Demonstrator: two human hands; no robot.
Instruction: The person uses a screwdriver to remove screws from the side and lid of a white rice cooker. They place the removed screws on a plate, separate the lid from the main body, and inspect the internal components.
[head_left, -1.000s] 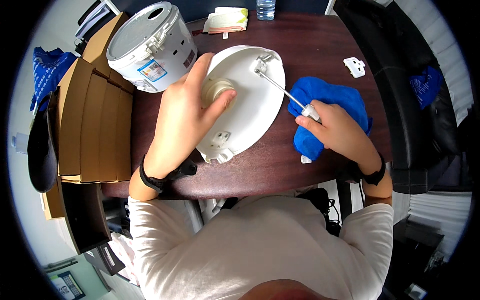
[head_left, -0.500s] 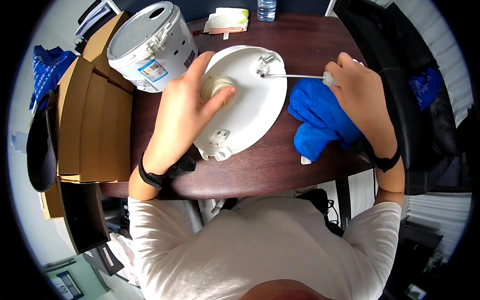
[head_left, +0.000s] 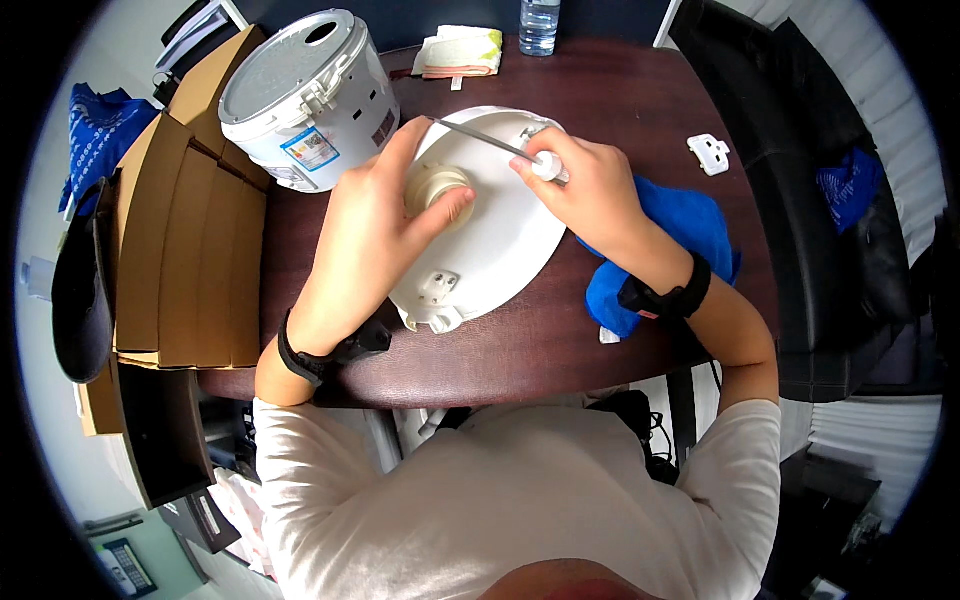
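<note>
A white oval lid [head_left: 508, 235] is propped at a tilt over the table, its inner side facing me. My left hand [head_left: 372, 210] is closed on its left edge, the thumb lying over the cream round fitting [head_left: 432, 192] in its middle; the other fingers are partly behind the lid. My right hand [head_left: 595, 190] grips the pale handle of a screwdriver [head_left: 482, 136] above the lid's upper right. The shaft points up and left, its tip close to my left index finger; whether they touch I cannot tell. The bracket [head_left: 530, 130] at the lid's top is mostly hidden by my right hand.
A white appliance body [head_left: 300, 105] stands back left beside cardboard boxes [head_left: 190, 250]. A blue cloth [head_left: 690, 225] lies under my right forearm. Further right is a small white plastic piece [head_left: 709, 154]. A folded cloth [head_left: 458, 52] and water bottle [head_left: 539, 28] sit at the back.
My right hand has moved left with the screwdriver, whose tip has left the lid's top bracket and now points toward my left hand. The small white piece on the right has come into view.
</note>
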